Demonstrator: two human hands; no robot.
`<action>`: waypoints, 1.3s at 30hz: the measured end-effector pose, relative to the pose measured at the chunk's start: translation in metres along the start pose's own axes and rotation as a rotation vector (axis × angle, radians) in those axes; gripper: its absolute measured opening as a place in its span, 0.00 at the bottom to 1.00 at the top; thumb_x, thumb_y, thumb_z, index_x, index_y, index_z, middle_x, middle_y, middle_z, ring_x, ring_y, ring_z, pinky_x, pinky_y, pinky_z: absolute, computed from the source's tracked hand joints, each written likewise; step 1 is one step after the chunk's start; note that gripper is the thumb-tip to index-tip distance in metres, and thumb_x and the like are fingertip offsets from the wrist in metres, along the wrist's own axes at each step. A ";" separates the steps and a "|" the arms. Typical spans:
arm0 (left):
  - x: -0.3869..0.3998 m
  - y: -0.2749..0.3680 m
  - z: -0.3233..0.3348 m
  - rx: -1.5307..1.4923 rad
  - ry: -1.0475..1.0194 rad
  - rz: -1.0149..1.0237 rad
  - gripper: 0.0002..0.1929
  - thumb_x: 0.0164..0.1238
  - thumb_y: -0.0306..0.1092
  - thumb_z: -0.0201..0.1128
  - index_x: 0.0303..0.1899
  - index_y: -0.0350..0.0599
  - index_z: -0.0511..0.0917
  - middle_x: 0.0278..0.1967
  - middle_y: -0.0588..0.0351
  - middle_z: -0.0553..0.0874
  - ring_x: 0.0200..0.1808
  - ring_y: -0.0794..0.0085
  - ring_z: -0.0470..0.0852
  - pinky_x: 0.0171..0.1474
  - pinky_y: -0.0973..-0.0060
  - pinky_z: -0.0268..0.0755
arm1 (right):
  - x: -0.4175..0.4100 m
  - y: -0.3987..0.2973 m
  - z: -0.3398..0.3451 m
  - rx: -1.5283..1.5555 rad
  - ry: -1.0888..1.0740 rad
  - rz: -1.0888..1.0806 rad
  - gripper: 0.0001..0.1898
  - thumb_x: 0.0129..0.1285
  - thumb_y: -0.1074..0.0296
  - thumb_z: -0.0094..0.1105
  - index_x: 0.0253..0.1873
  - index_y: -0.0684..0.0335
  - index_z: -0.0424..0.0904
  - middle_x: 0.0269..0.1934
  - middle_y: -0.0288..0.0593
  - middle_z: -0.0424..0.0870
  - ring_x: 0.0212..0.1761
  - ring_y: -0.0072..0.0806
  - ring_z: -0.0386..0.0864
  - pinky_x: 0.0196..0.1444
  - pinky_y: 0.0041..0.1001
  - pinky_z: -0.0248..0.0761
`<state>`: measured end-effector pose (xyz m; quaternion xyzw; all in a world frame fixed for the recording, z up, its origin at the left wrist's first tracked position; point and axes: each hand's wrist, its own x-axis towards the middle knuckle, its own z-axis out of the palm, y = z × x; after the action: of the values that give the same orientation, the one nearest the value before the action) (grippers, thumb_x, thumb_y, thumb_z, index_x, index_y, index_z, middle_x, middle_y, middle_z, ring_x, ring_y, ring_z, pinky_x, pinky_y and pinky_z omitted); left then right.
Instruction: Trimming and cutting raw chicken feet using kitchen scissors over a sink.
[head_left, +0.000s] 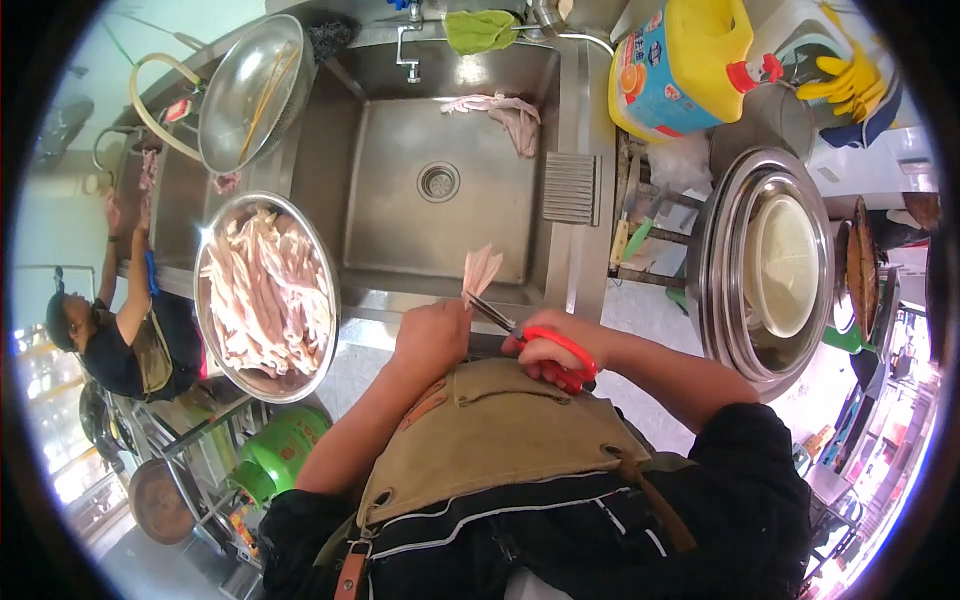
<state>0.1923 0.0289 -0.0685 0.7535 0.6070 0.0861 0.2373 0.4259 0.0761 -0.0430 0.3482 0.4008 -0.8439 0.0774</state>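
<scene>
My left hand (433, 332) grips a pale, webbed poultry foot (481, 271), likely a duck's, whose webbing fans out over the sink's near edge. My right hand (559, 349) is closed around the red handles of a pair of scissors (559, 346); their blades meet the foot just beside my left fingers. To the left, a large round steel bowl (335, 315) holds a heap of similar pale pieces. Two or so more pale pieces (517, 124) lie in the far right corner of the steel sink (405, 225).
A steel colander (259, 90) with chopsticks stands at the upper left. At the right are a yellow detergent jug (682, 67), a knife (621, 236) and stacked steel bowls (712, 277). A co-worker (124, 330) works at another sink, far left. A green gas cylinder (285, 450) stands below.
</scene>
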 end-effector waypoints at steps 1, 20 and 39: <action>0.001 0.000 -0.001 -0.033 0.010 -0.024 0.10 0.67 0.37 0.60 0.30 0.42 0.76 0.24 0.44 0.82 0.27 0.46 0.82 0.31 0.54 0.73 | -0.001 -0.001 0.001 -0.003 -0.002 -0.004 0.19 0.61 0.63 0.56 0.53 0.69 0.75 0.28 0.39 0.79 0.24 0.23 0.76 0.26 0.25 0.72; 0.016 0.014 -0.022 -0.635 -0.038 -0.386 0.14 0.68 0.38 0.55 0.38 0.32 0.76 0.29 0.33 0.80 0.32 0.40 0.79 0.36 0.57 0.70 | -0.011 0.004 0.001 -0.030 0.064 -0.145 0.25 0.63 0.65 0.56 0.63 0.67 0.70 0.29 0.35 0.77 0.25 0.19 0.74 0.24 0.22 0.69; 0.002 0.011 -0.018 -0.138 -0.143 -0.049 0.13 0.72 0.37 0.54 0.35 0.34 0.75 0.25 0.35 0.81 0.30 0.38 0.81 0.35 0.47 0.72 | -0.018 -0.006 0.014 0.050 0.066 -0.041 0.20 0.63 0.66 0.55 0.57 0.69 0.74 0.25 0.35 0.75 0.22 0.18 0.72 0.22 0.23 0.67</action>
<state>0.1949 0.0336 -0.0478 0.7247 0.5992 0.0678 0.3334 0.4296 0.0674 -0.0209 0.3694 0.3890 -0.8431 0.0379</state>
